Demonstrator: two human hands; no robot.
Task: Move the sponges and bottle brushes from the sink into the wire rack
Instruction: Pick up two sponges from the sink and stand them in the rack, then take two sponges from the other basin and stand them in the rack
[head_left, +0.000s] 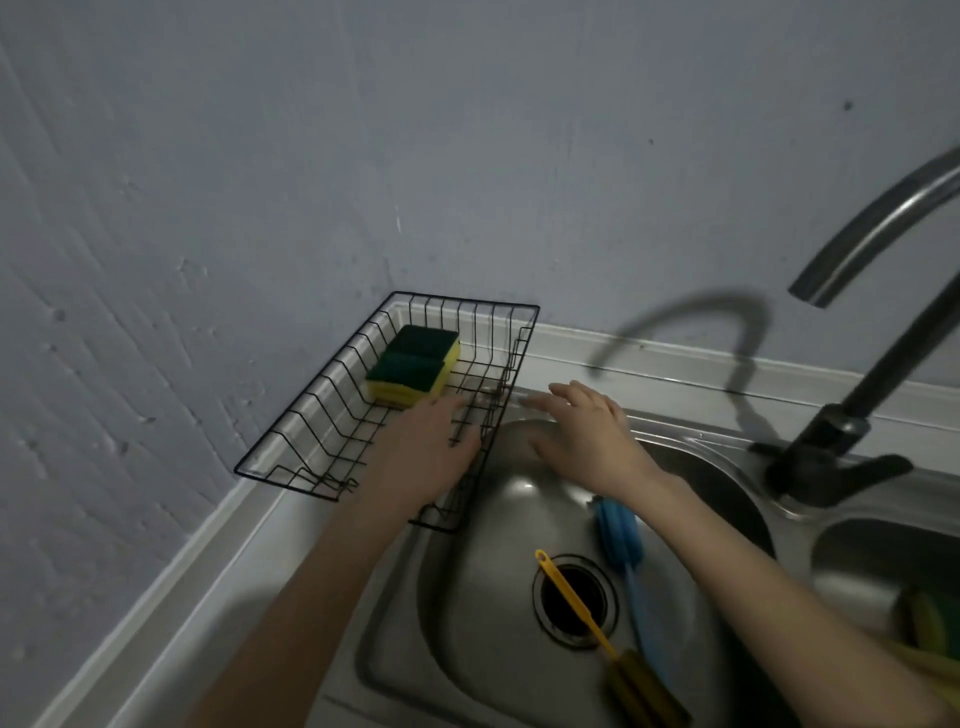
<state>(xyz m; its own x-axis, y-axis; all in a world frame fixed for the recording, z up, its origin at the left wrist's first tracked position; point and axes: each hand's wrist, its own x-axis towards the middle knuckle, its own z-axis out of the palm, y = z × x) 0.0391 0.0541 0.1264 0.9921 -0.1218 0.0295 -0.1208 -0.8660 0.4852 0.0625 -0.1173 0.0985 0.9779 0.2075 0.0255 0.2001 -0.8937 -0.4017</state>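
Sponges (413, 366): two yellow/green ones already in the wire rack (332, 395), stacked at its far end, green sides up. Rack sits on the desk (171, 597) in the wall corner, its near-right corner overhanging the sink (467, 597) rim.

Still in the sink: blue bottle brush (621, 540), head toward the far wall, handle running toward the camera; yellow-handled brush (597, 623) lying across the drain (574, 603), brown head at the near edge. What looks like another sponge sits in the right-hand basin (930, 621), partly cut off by the frame edge.

Grip state: left hand (423, 452) flat and released over the rack floor, fingers just short of the sponges, holding nothing. Right hand (587, 431) also released, fingers spread over the far rim of the sink beside the rack, empty.

Judgement: sponge drop done, brushes next. Suggest:
- right hand takes the blue brush by the handle, not the foam head; it's closest
- lay it lengthwise in the free near half of the rack, so the head doesn't poke through the wires
- left hand can pin the rack; that overhanging corner could tip under load
- yellow brush: lift clear of the drain by the handle
- check the right basin last
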